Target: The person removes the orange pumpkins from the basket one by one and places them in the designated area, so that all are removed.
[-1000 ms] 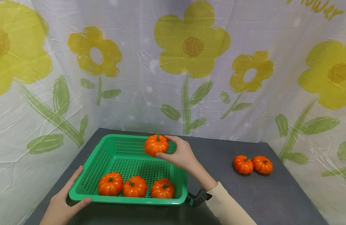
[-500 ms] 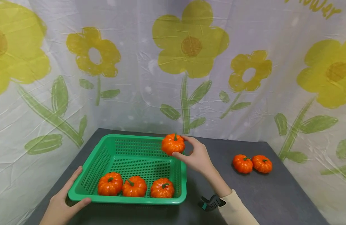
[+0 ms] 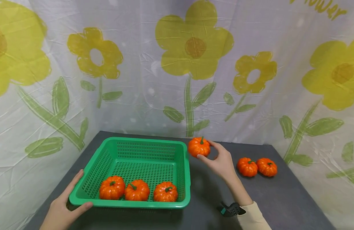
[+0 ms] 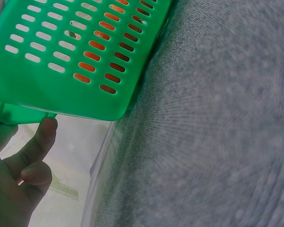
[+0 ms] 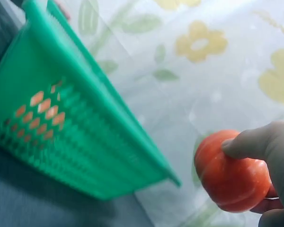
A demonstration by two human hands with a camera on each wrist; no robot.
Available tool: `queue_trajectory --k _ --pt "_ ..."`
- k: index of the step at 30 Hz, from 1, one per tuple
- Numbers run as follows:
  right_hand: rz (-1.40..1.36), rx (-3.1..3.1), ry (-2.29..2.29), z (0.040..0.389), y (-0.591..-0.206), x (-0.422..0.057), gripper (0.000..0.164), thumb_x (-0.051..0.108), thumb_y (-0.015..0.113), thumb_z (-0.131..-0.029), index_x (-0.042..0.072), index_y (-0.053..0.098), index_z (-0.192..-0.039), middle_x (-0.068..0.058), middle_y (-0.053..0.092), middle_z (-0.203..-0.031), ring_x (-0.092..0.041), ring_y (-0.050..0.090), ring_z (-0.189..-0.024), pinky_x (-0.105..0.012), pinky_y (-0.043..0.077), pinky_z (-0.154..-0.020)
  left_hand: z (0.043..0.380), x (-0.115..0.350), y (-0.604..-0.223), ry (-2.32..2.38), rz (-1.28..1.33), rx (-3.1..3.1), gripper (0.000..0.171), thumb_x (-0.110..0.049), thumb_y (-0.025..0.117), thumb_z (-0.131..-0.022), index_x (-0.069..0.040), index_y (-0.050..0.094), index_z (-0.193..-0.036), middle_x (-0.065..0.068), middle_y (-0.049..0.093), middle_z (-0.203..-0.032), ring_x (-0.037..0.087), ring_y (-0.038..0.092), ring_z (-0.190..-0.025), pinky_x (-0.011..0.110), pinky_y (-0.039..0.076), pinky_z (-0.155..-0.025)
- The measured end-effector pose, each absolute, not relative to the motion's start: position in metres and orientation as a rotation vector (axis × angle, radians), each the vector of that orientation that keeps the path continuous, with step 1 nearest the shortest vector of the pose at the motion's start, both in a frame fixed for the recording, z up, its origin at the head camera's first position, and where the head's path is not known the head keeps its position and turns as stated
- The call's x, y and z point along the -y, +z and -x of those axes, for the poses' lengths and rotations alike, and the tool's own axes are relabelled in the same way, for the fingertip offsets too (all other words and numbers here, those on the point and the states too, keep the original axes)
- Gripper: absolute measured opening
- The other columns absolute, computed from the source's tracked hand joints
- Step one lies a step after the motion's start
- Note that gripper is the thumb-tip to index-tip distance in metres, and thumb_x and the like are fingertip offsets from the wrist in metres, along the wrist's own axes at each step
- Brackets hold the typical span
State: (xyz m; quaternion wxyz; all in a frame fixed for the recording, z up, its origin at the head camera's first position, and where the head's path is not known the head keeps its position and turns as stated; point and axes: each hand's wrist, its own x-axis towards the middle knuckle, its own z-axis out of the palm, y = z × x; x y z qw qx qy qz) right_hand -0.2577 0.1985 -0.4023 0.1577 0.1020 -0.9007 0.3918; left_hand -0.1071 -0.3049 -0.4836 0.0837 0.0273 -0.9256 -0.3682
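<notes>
My right hand [image 3: 220, 162] pinches a small orange pumpkin [image 3: 199, 147] with a green stem between thumb and fingers. It is raised above the table, just outside the right rim of the green plastic basket [image 3: 186, 179]. In the right wrist view the thumb presses on the held pumpkin [image 5: 232, 177]. My left hand [image 3: 60, 206] holds the basket's near left corner, its thumb over the front rim and fingers along the left side. In the left wrist view some fingers [image 4: 35, 151] meet the rim from below. Inside the basket, three pumpkins [image 3: 137, 190] line the near wall.
Two more pumpkins [image 3: 247, 167] sit side by side at the right of the dark grey table [image 3: 280, 198]. A white curtain [image 3: 136, 105] with yellow flowers surrounds the table at the back and sides. A black wrist strap [image 3: 231, 209] is on my right wrist.
My right hand has carried the pumpkin rightward, from above the basket's far right part to outside its right rim. The left hand and the basket stay in place.
</notes>
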Motion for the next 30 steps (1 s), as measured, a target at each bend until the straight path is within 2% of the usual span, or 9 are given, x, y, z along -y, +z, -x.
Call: queue_trajectory --k 5,9,12,14,18,21,26,28,30 --pt "-0.199 2.603 1.123 0.258 -0.418 -0.217 0.075 0.039 0.088 -0.087 0.005 0.061 -0.148 -0.019 0.064 -0.144 -0.023 0.053 -0.062 -0.031 0.049 -0.06 0.107 0.306 -0.484 -1.096 -0.087 2.78 0.104 -0.041 0.077 -0.098 -0.037 0.004 -0.172 -0.049 0.001 -0.149 0.063 0.045 -0.134 0.079 0.047 -0.09" --pt "-0.134 2.636 1.099 0.257 -0.43 -0.231 0.076 0.04 0.087 -0.089 0.005 0.06 -0.15 -0.02 0.063 -0.147 -0.032 0.065 -0.085 -0.043 0.058 -0.077 0.107 0.306 -0.484 -1.092 -0.094 2.797 0.104 -0.041 0.077 -0.098 -0.036 0.003 -0.172 -0.013 0.003 -0.174 0.063 0.045 -0.134 0.079 0.047 -0.09" --pt "-0.083 2.646 1.109 0.255 -0.437 -0.24 0.077 0.042 0.086 -0.089 0.005 0.059 -0.151 -0.019 0.061 -0.149 -0.035 0.066 -0.1 -0.052 0.057 -0.092 0.108 0.306 -0.483 -1.095 -0.095 2.806 0.105 -0.041 0.076 -0.098 -0.035 0.003 -0.172 0.012 0.009 -0.177 0.064 0.044 -0.135 0.08 0.046 -0.09" --pt "-0.055 2.645 1.131 0.254 -0.441 -0.246 0.078 0.043 0.085 -0.089 0.005 0.057 -0.151 -0.02 0.059 -0.15 -0.038 0.065 -0.103 -0.055 0.056 -0.096 0.108 0.306 -0.483 -1.095 -0.098 2.811 0.105 -0.041 0.076 -0.098 -0.034 0.002 -0.172 0.015 0.01 -0.176 0.065 0.044 -0.135 0.08 0.046 -0.09" --pt "-0.018 2.64 1.132 0.252 -0.451 -0.257 0.08 0.043 0.085 -0.09 0.001 0.056 -0.152 -0.024 0.057 -0.152 -0.044 0.057 -0.132 -0.061 0.048 -0.11 0.108 0.306 -0.482 -1.102 -0.108 2.825 0.105 -0.042 0.076 -0.099 -0.034 0.001 -0.172 0.018 0.011 -0.176 0.066 0.043 -0.134 0.08 0.047 -0.089" --pt "0.001 2.648 1.109 0.247 -0.458 -0.265 0.081 0.042 0.084 -0.091 -0.002 0.054 -0.152 -0.027 0.055 -0.152 -0.046 0.052 -0.139 -0.064 0.044 -0.114 0.107 0.305 -0.482 -1.108 -0.113 2.826 0.105 -0.042 0.075 -0.099 -0.035 0.0 -0.172 0.015 0.009 -0.176 0.066 0.043 -0.134 0.08 0.047 -0.089" --pt "0.023 2.655 1.069 0.24 -0.467 -0.275 0.081 0.041 0.084 -0.091 -0.003 0.054 -0.152 -0.029 0.055 -0.151 -0.049 0.052 -0.138 -0.066 0.044 -0.112 0.106 0.305 -0.484 -1.096 -0.082 2.769 0.105 -0.039 0.078 -0.097 -0.037 0.005 -0.172 -0.04 0.001 -0.16 0.064 0.046 -0.133 0.079 0.047 -0.089" --pt "0.034 2.655 1.047 0.238 -0.471 -0.279 0.081 0.041 0.084 -0.091 -0.003 0.054 -0.152 -0.029 0.055 -0.151 -0.049 0.052 -0.138 -0.066 0.043 -0.113 0.106 0.304 -0.485 -1.085 -0.066 2.74 0.106 -0.037 0.08 -0.096 -0.038 0.007 -0.172 -0.053 0.003 -0.145 0.063 0.047 -0.132 0.079 0.048 -0.089" --pt "0.052 2.662 1.025 0.237 -0.475 -0.283 0.082 0.042 0.084 -0.091 -0.004 0.053 -0.152 -0.03 0.055 -0.151 -0.05 0.052 -0.138 -0.066 0.042 -0.114 0.106 0.304 -0.485 -1.075 -0.057 2.724 0.107 -0.036 0.082 -0.095 -0.038 0.008 -0.172 -0.056 0.003 -0.143 0.063 0.048 -0.132 0.078 0.048 -0.088"
